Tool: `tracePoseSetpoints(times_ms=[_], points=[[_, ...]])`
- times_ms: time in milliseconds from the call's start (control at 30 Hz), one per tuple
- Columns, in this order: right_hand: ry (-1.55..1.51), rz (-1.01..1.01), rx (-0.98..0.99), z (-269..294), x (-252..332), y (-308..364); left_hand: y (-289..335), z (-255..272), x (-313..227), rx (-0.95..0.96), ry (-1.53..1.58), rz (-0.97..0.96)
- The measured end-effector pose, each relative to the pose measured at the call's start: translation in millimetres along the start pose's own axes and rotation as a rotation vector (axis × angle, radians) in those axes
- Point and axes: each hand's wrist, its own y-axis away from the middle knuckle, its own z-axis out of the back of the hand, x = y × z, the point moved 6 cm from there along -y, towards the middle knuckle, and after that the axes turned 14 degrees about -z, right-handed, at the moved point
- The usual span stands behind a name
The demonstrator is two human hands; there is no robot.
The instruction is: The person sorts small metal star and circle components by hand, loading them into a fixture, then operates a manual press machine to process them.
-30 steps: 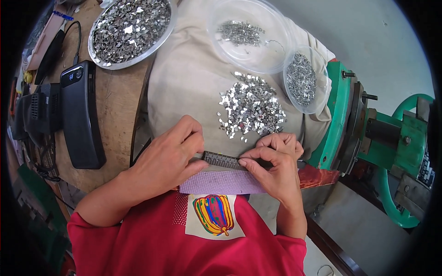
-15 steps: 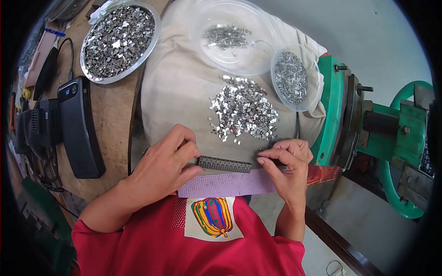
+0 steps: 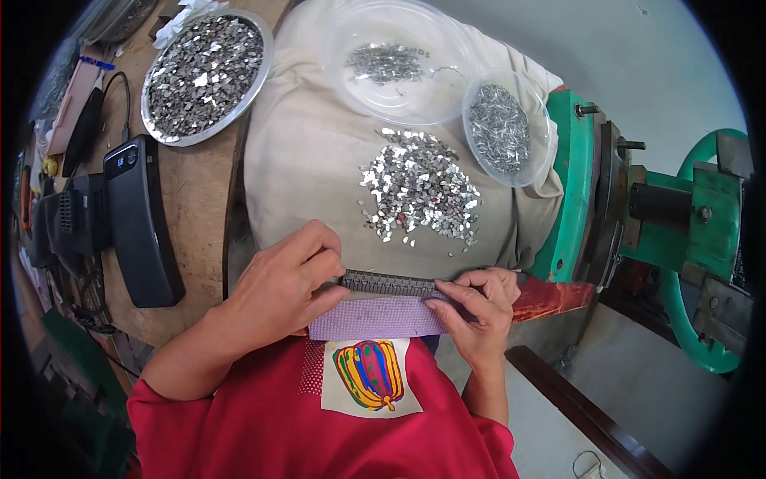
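Between my hands lies a dark, slotted metal bar (image 3: 388,284), along the far edge of a strip of lilac woven cloth (image 3: 375,319). The thumb and fingers of my left hand (image 3: 281,275) close on the bar's left end. At its right end, my right hand (image 3: 481,297) has thumb and index fingertips closed about the tip; whether a small piece is also between them cannot be made out. Beyond the bar, a loose heap of small shiny metal chips (image 3: 419,188) is spread on the beige cloth (image 3: 299,188).
Two clear plastic tubs, one wide (image 3: 339,88) and one smaller (image 3: 471,148), hold thin metal pins. On the wooden bench (image 3: 199,215) at left are a metal bowl (image 3: 146,112) of chips and a black power bank (image 3: 144,231). Green machinery (image 3: 570,188) with a handwheel (image 3: 678,315) stands at right.
My right hand has moved left, from beside the slotted bar onto its right end. The left hand keeps its hold. The whole view has shifted slightly.
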Motion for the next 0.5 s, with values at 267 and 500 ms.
tracePoseSetpoints(times_ms=[267, 500], points=[[0.029, 0.056, 0.166, 8, 2, -3, 4, -4, -5, 0.099, 0.056, -0.05], [-0.121, 0.219, 0.264, 3, 34, -41, 3, -4, -7, 0.13, 0.015, -0.062]])
